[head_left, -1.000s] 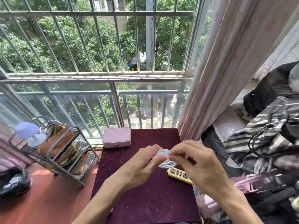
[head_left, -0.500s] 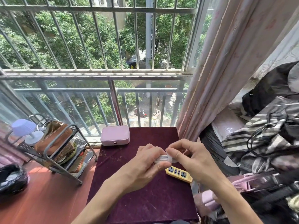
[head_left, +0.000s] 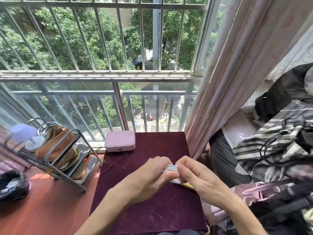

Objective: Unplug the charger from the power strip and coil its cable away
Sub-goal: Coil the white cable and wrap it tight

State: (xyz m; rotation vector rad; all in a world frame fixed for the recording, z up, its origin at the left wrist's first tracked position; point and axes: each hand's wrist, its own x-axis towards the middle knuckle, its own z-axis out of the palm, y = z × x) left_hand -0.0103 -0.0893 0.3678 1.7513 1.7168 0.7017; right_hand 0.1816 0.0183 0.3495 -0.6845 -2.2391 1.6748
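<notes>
A tight bundle of white charger cable (head_left: pixel 171 168) sits between my two hands above the dark red table (head_left: pixel 152 214). My left hand (head_left: pixel 149 178) grips the coil from the left, thumb pressed under it. My right hand (head_left: pixel 198 178) pinches the coil's right side with fingers and thumb. The yellow power strip (head_left: pixel 188 185) lies on the table under my right hand, and only a thin edge of it shows. The charger's plug is hidden.
A pink case (head_left: pixel 120 140) lies at the table's far left corner by the barred window. A metal rack (head_left: pixel 55 160) with a brown bag and a purple lamp (head_left: pixel 25 134) stands left. Curtain (head_left: pixel 228 82) and piled clothes (head_left: pixel 279 150) crowd the right.
The loose cable loops have been squeezed into a flat, tight bundle. My hands came closer together, and my right hand now covers most of the power strip.
</notes>
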